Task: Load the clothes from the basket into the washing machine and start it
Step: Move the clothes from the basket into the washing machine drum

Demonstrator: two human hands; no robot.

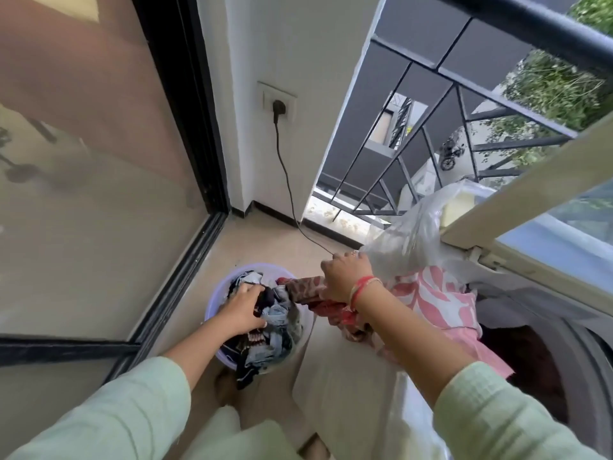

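Two hands hold laundry: your left hand (243, 312) curls around dark clothes (247, 371) in the lavender basket (252, 267), and your right hand (345, 277) grips a red patterned garment (306, 290) beside the open top-loading washing machine (338, 376).

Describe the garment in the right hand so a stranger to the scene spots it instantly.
Find the open top-loading washing machine on the right, with the lavender basket on the floor to its left. Stretched between them is a bunched garment gripped by the right hand. It is red-brown with a small print, unlike the pink-and-white cloth draped on the machine's rim.
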